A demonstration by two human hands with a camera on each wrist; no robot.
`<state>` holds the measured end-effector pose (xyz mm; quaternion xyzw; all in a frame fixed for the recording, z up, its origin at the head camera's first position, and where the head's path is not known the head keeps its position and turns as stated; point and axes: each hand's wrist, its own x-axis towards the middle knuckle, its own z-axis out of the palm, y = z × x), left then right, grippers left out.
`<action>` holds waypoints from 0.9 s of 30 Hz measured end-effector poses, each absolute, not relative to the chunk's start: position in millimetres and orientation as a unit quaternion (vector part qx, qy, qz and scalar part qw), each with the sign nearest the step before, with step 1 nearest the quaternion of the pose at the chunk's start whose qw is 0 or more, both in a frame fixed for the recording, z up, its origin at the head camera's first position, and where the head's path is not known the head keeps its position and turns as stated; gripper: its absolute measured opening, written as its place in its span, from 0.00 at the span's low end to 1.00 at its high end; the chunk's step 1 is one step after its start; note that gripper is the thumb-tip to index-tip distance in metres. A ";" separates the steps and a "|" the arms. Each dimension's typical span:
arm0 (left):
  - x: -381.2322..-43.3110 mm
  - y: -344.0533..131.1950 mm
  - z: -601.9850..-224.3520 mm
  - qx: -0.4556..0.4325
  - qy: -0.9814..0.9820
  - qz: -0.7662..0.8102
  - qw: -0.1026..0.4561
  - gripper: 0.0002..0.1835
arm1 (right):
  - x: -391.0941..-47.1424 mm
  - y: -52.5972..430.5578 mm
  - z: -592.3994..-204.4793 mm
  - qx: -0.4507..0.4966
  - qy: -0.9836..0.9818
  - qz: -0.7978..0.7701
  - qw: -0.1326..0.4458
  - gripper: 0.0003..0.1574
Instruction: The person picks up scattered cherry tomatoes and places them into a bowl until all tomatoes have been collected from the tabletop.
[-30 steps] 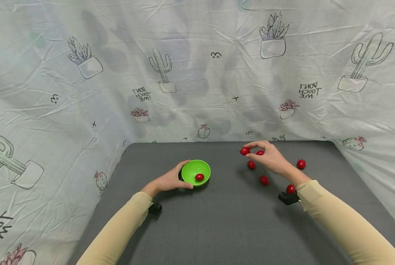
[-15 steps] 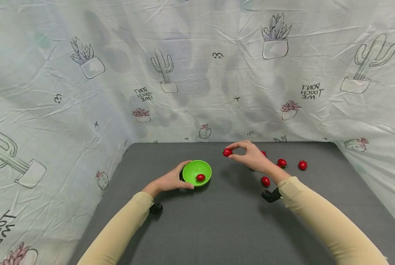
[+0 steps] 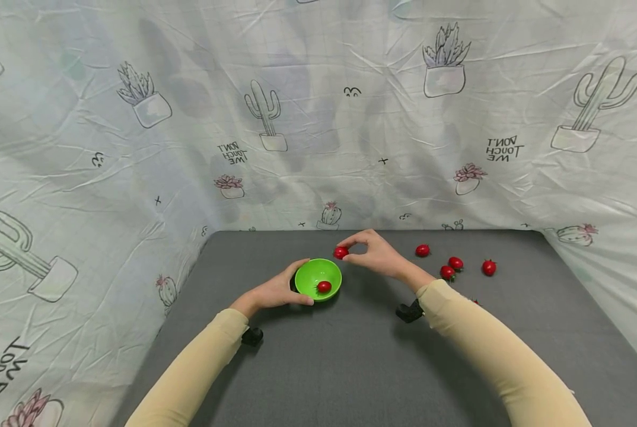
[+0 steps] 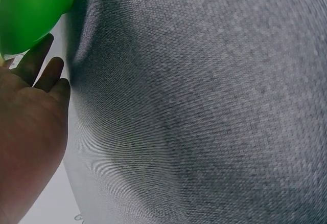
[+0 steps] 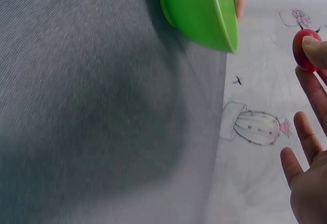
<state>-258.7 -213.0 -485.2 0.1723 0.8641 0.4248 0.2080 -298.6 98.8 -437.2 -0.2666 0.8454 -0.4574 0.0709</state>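
A small green bowl [image 3: 308, 271] stands on the grey table, with one cherry tomato [image 3: 324, 287] inside it. My left hand [image 3: 273, 290] holds the bowl from the left, thumb at the near side and fingers round the far side. In the left wrist view, fingertips reach the bowl's wall [image 4: 33, 14]. Between thumb and index finger, my right hand [image 3: 378, 256] pinches another cherry tomato [image 3: 341, 252], just beyond the bowl's far right rim. The right wrist view shows this red tomato [image 5: 301, 47] with green leaf tips, the other fingers spread apart below it.
Several cherry tomatoes lie to the right: one at the back [image 3: 422, 250], a close pair [image 3: 451, 268] and one farther right [image 3: 489, 267]. Another is mostly hidden behind the right sleeve [image 3: 489, 338]. A cactus-printed cloth [image 3: 308, 118] hangs behind the grey table [image 3: 340, 367].
My right hand has carried the pinched tomato leftward from the group of tomatoes to the bowl's far right edge. The left hand and bowl stay in place.
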 end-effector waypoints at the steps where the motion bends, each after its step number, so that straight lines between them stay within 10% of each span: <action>1: -258.7 -212.9 -485.3 0.172 0.864 0.425 0.210 0.59 | -299.2 95.1 -438.6 -0.270 0.845 -0.456 0.073 0.16; 27: -260.2 -214.4 -484.3 0.176 0.858 0.428 0.223 0.58 | -309.2 49.8 -459.5 -0.336 0.855 -0.378 0.111 0.17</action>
